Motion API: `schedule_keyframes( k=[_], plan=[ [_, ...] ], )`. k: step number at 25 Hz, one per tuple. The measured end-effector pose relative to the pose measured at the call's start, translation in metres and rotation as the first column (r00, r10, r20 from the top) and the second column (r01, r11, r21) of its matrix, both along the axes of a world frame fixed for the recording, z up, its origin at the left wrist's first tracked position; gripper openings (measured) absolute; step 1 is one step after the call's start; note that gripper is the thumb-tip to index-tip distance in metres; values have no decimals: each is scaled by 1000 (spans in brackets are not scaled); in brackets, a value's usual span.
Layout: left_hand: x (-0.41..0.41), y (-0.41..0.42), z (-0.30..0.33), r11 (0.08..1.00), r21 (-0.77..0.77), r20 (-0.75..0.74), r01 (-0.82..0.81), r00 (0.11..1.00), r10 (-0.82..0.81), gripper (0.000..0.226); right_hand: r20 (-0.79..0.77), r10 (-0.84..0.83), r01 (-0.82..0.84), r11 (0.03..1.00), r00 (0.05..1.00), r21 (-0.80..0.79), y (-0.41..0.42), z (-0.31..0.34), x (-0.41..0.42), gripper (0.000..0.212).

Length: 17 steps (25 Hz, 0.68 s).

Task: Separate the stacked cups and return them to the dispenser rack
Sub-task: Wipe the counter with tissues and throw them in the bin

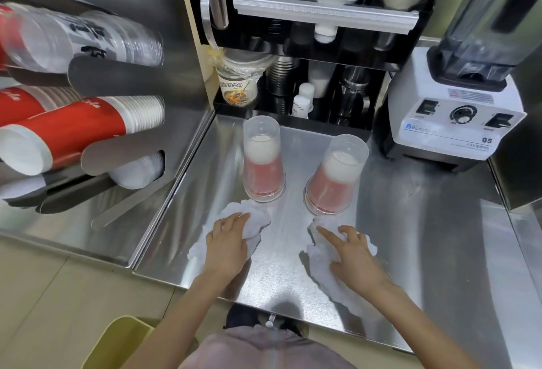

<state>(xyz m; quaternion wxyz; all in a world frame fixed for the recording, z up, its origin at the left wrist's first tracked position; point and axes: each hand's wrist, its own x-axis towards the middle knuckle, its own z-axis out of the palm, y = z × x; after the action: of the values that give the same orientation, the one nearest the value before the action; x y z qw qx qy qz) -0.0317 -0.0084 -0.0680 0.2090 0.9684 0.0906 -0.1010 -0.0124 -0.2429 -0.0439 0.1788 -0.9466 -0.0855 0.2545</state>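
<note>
Two upside-down cup stacks stand on the steel counter: a left stack and a right stack, each a clear plastic cup over a red paper cup. My left hand presses on a crumpled white cloth just in front of the left stack. My right hand lies with fingers spread on a second white cloth in front of the right stack. The dispenser rack on the left holds rows of clear cups and red paper cups.
A white blender stands at the back right. A black shelf behind the stacks holds metal cups, white bottles and a printed cup. A yellow bin sits on the floor at lower left.
</note>
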Motion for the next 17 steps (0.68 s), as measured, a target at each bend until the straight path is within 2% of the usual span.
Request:
schedule_keyframes(
  k=[3, 4, 7, 8, 11, 14, 17],
  plan=[
    [-4, 1, -3, 985, -172, 110, -30, 993, 50, 53, 50, -25, 18, 989, 998, 145, -1, -3, 2, 39],
    [-4, 1, -1, 971, -235, 140, -38, 987, 73, 49, 68, -5, -6, 987, 998, 160, 0, -4, 3, 37],
    [-4, -7, 6, 902, -426, 260, -67, 946, 193, 30, 89, -80, 52, 956, 993, 288, 4, 0, 8, 27],
    [-3, -10, 7, 870, -483, 266, -100, 930, 255, 28, 116, -101, 59, 945, 988, 323, 6, 1, 10, 26],
    [1, -17, 10, 754, -608, 135, -250, 903, 409, 26, 137, -186, 106, 887, 973, 449, 12, 9, 14, 27],
    [0, -23, 13, 772, -603, 155, -199, 920, 359, 27, 103, -214, 133, 851, 971, 509, 16, 13, 16, 25],
    [-1, -27, 19, 734, -664, 162, -140, 932, 324, 33, 108, -226, 141, 849, 968, 509, 18, 11, 17, 21]
  ],
)
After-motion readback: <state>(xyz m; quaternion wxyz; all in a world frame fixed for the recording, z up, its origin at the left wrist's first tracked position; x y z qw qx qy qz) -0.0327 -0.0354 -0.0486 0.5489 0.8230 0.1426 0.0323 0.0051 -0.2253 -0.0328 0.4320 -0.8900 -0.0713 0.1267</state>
